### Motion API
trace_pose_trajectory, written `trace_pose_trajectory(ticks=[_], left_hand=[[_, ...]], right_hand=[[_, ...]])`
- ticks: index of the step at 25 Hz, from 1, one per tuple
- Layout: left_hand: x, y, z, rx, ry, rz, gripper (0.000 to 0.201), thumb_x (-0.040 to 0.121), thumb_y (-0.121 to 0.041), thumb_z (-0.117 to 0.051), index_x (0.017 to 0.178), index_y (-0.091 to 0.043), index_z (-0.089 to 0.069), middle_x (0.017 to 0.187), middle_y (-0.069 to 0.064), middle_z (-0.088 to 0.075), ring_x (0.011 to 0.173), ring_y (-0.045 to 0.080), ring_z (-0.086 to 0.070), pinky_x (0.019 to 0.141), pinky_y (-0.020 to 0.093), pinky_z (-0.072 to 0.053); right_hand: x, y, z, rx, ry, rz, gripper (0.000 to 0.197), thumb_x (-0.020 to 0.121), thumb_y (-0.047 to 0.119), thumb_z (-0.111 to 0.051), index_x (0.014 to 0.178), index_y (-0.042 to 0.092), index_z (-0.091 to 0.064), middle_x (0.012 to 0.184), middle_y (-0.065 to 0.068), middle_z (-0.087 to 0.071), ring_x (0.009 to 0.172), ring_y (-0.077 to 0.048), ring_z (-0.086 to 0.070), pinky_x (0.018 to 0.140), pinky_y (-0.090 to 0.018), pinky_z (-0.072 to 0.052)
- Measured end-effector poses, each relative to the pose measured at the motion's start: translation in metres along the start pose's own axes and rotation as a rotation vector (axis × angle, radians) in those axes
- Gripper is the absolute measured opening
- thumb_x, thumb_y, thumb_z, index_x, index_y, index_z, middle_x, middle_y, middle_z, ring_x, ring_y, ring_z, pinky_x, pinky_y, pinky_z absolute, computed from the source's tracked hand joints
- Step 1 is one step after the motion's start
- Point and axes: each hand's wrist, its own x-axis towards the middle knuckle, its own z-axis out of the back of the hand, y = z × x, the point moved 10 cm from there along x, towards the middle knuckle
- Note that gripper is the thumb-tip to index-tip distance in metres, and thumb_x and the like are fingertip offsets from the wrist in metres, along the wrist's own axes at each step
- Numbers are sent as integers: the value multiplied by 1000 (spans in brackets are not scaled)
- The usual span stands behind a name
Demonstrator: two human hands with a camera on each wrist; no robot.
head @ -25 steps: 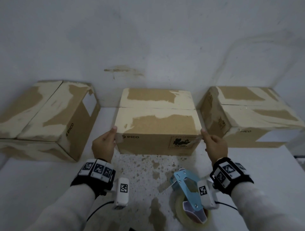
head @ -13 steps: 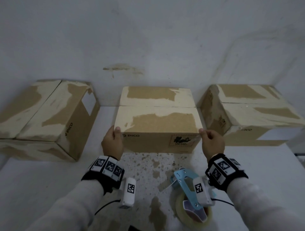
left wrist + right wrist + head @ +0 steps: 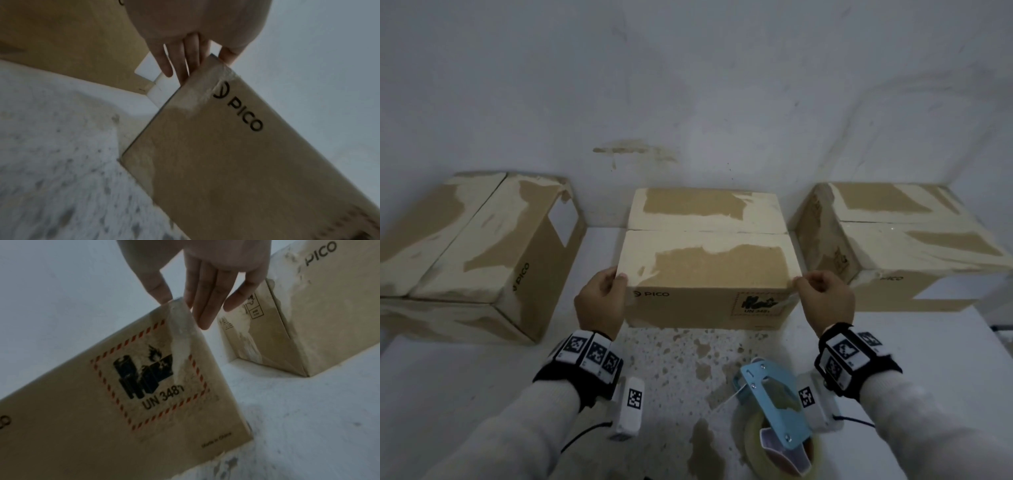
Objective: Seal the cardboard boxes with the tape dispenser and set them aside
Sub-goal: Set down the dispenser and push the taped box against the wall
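The middle cardboard box (image 3: 705, 270) marked PICO stands on the white table, its two top flaps lying closed with a bare seam between them. My left hand (image 3: 619, 278) pinches its near left top corner, thumb on the top and fingers (image 3: 180, 65) down the side face. My right hand (image 3: 800, 283) pinches the near right top corner (image 3: 176, 300), above the UN 3481 label (image 3: 150, 386). The blue tape dispenser (image 3: 774, 407) with its clear roll lies on the table near my right wrist, untouched.
A second box (image 3: 476, 250) lies at the left, turned at an angle, and a third (image 3: 900, 240) sits close to the right of the middle one. All three stand against the white wall. The speckled table (image 3: 674, 370) stretches in front of the middle box.
Both hands have risen and closed in on the middle box's near top corners, from loosely touching its edges to pinching them. The dispenser has not moved.
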Motion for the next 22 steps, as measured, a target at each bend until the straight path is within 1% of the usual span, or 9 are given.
trace_pose_trajectory(ticks=[3, 6, 8, 10, 13, 15, 17, 20, 22], left_hand=[[25, 2, -21, -82, 190, 105, 44, 92, -3, -44, 136, -8, -48, 138, 10, -50, 129, 25, -46, 103, 34, -38], [39, -10, -47, -168, 337, 143, 59, 87, 9, -32, 144, -6, -34, 150, 10, -36, 138, 27, -33, 113, 39, -27], [40, -12, -56, -230, 382, 168, 51, 90, 7, -33, 136, -10, -43, 134, 2, -52, 123, 23, -48, 101, 33, -39], [37, -16, -61, -311, 415, 172, 34, 94, 3, -37, 110, -22, -53, 102, -13, -59, 94, 10, -57, 79, 23, -45], [47, -14, -65, -341, 443, 149, 21, 90, -11, -53, 93, -32, -53, 91, -19, -62, 85, 1, -59, 76, 18, -47], [54, -14, -69, -296, 495, 123, 29, 80, -22, -61, 109, -24, -58, 102, -4, -69, 97, 17, -65, 87, 32, -51], [57, -15, -72, -268, 498, 121, 35, 86, -11, -61, 119, -16, -53, 109, 7, -63, 106, 31, -60, 91, 41, -49], [54, -13, -74, -254, 486, 146, 38, 92, 3, -48, 126, -14, -41, 111, -7, -55, 110, 26, -54, 79, 23, -50], [53, -4, -77, -264, 503, 212, 57, 94, -4, -49, 144, -15, -24, 135, -6, -45, 127, 20, -43, 95, 29, -43]], right_hand=[[17, -3, -23, 43, 159, -59, 10, 78, 14, -57, 85, 7, -56, 77, -4, -53, 77, -24, -49, 65, -33, -40], [26, 4, -52, 165, 390, -110, 58, 63, 17, -43, 120, 15, -49, 110, -4, -55, 101, -24, -52, 84, -38, -45], [26, 7, -68, 263, 502, -140, 62, 61, 19, -43, 123, 20, -46, 112, 2, -57, 101, -17, -54, 84, -35, -46], [30, -4, -72, 293, 496, -164, 68, 70, 39, -57, 133, 22, -43, 132, 3, -54, 121, -21, -51, 100, -45, -42], [37, -7, -74, 287, 502, -169, 77, 78, 58, -56, 145, 29, -30, 147, 11, -37, 134, -15, -36, 113, -49, -27], [35, 13, -72, 233, 516, -167, 61, 89, 49, -49, 142, 21, -35, 140, 9, -42, 126, -15, -41, 108, -41, -33], [44, 14, -70, 170, 468, -161, 44, 96, 38, -44, 133, 13, -42, 128, -1, -50, 110, -18, -48, 90, -33, -37], [49, 9, -70, 100, 430, -167, 40, 97, 31, -42, 131, 10, -36, 131, -11, -47, 102, -19, -46, 73, -29, -36], [45, 14, -71, 108, 448, -154, 44, 98, 27, -40, 138, 11, -30, 136, -9, -44, 104, -17, -43, 74, -24, -36]])
